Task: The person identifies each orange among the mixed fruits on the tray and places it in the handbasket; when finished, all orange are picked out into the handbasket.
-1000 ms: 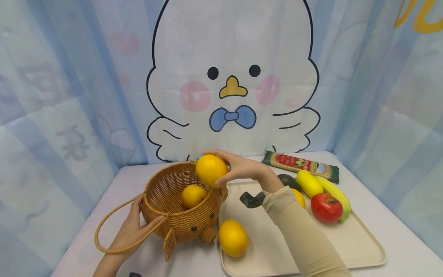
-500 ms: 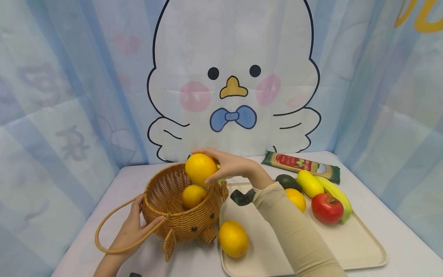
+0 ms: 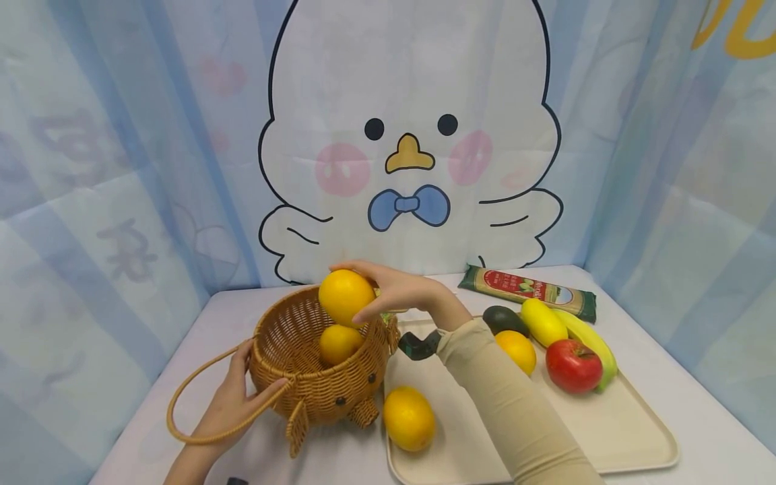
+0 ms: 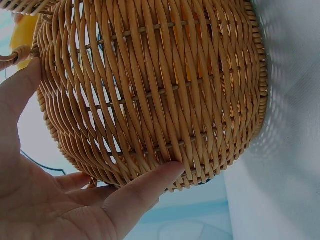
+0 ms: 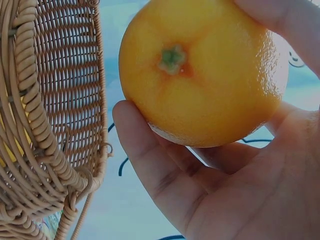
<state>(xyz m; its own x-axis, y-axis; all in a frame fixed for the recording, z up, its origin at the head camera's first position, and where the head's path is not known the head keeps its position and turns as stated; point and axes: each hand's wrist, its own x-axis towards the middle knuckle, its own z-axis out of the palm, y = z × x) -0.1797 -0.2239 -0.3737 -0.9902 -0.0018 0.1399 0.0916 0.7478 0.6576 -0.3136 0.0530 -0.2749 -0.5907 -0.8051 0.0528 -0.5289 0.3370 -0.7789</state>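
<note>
In the head view my right hand (image 3: pixel 403 291) grips an orange (image 3: pixel 347 297) above the right part of the wicker basket's opening. The right wrist view shows that orange (image 5: pixel 200 70) between thumb and fingers, beside the basket (image 5: pixel 70 90). A second orange fruit (image 3: pixel 339 344) lies inside the basket (image 3: pixel 327 391). My left hand (image 3: pixel 227 407) holds the basket's left side, thumb near the rim, with the looped handle lying across the wrist. In the left wrist view the fingers of my left hand (image 4: pixel 75 200) rest against the woven wall (image 4: pixel 150 100).
A cream tray (image 3: pixel 642 431) stands right of the basket, bearing a yellow-orange fruit (image 3: pixel 409 418), an orange (image 3: pixel 517 351), an avocado (image 3: pixel 503 319), a lemon (image 3: pixel 543 322), a banana (image 3: pixel 591 343) and a red apple (image 3: pixel 573 366). A green-and-red packet (image 3: pixel 529 291) lies behind.
My right hand has moved left with the orange, from the basket's right rim to over its opening. My left hand and the basket have stayed in place.
</note>
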